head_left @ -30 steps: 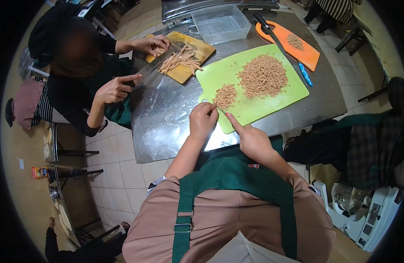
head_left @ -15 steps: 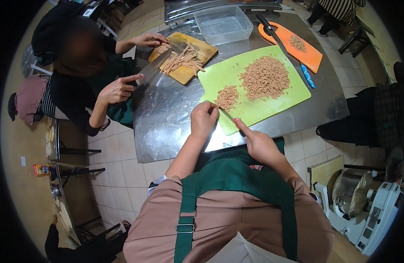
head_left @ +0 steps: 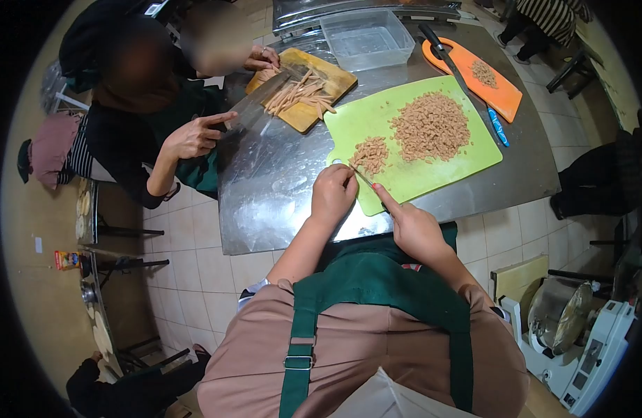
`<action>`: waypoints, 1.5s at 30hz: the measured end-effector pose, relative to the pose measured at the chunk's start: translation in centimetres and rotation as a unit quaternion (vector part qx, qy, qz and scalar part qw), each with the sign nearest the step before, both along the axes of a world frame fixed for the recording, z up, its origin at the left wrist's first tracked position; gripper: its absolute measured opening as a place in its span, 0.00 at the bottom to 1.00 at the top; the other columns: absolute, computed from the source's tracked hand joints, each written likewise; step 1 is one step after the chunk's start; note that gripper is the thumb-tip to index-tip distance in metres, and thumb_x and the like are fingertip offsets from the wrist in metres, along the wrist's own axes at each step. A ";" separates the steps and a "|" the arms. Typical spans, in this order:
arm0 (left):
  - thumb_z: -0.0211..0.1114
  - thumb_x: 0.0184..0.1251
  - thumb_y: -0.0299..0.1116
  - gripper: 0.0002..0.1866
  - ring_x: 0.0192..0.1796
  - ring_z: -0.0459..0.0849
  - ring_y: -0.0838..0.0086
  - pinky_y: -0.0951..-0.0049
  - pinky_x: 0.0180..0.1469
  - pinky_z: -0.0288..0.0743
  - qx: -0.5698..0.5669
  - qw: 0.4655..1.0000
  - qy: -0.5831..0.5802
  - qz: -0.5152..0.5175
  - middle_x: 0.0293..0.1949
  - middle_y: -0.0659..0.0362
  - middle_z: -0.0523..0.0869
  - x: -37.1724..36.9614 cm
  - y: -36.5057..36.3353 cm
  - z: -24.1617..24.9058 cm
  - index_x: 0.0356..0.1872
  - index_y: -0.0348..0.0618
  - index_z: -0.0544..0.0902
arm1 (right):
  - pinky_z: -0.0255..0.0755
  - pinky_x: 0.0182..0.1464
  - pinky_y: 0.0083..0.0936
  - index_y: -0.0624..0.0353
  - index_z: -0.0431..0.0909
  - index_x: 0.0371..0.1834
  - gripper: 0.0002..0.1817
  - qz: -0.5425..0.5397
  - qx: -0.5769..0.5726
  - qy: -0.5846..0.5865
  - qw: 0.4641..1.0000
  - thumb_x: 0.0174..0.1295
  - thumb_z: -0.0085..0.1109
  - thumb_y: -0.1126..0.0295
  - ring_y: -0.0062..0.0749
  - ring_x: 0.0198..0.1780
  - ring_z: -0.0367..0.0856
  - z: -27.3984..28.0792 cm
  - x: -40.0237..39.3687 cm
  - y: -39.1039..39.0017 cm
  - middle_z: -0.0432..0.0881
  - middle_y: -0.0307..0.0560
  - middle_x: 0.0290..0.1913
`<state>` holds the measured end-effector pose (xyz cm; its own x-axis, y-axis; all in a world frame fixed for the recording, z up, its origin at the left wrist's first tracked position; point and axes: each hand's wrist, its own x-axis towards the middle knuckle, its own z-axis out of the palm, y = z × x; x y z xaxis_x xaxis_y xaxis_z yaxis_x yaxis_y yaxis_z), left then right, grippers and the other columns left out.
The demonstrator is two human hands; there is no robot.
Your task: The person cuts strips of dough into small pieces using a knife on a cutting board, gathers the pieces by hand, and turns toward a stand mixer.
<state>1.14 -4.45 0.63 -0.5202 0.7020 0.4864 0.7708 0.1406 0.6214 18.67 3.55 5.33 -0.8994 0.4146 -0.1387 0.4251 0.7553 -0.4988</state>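
Observation:
My right hand (head_left: 417, 228) is closed round the handle of a small knife (head_left: 363, 177), index finger stretched along it. The blade points up and left, its tip by my left hand (head_left: 335, 191). That hand rests with curled fingers on the near left edge of a green cutting board (head_left: 425, 180); whatever its fingertips hold is hidden. Just beyond the blade lies a small pile of chopped light-brown pieces (head_left: 370, 153), which look like diced sausage. A larger pile of the same pieces (head_left: 432, 125) covers the board's middle and right.
A co-worker's hand (head_left: 199, 136) is beside a large knife (head_left: 258, 101) over a wooden board (head_left: 303, 124) with brown strips. Beyond stands a clear plastic container (head_left: 368, 42). An orange board (head_left: 506, 101) with another knife and a blue-handled tool (head_left: 497, 127) lies right, on the metal table (head_left: 265, 216).
The view has shifted slightly, so the table sits a little further right. My knife is slightly more steeply angled beside my left fingers. Another person's blurred head now shows at the upper left.

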 end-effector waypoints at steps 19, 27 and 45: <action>0.63 0.50 0.25 0.07 0.33 0.81 0.55 0.61 0.39 0.75 -0.061 0.998 -0.022 -0.006 0.26 0.48 0.81 -0.1 -0.6 0.0 0.31 0.37 0.84 | 0.71 0.34 0.46 0.37 0.55 0.71 0.34 -0.010 -0.025 0.037 0.999 0.59 0.46 0.75 0.54 0.28 0.77 -0.3 1.6 0.6 0.76 0.58 0.24; 0.63 0.51 0.25 0.05 0.31 0.80 0.55 0.61 0.38 0.74 -0.073 0.997 -0.005 -0.013 0.25 0.49 0.81 0.1 -0.1 -0.2 0.29 0.37 0.84 | 0.70 0.34 0.46 0.40 0.55 0.71 0.34 0.003 0.019 -0.012 1.000 0.59 0.46 0.76 0.54 0.28 0.77 0.7 0.4 0.4 0.77 0.59 0.27; 0.64 0.51 0.27 0.05 0.29 0.82 0.52 0.59 0.33 0.75 -0.091 0.992 -0.081 0.020 0.24 0.47 0.81 0.4 0.8 0.9 0.26 0.37 0.78 | 0.72 0.35 0.46 0.36 0.53 0.72 0.36 -0.006 0.008 0.000 1.000 0.59 0.46 0.75 0.53 0.28 0.78 0.5 1.2 1.0 0.76 0.58 0.24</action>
<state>1.56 -3.69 1.58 -0.6113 0.7474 0.2603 0.6539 0.2916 0.6982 19.92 4.58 5.81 -0.8940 0.4282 -0.1321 0.4349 0.7582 -0.4858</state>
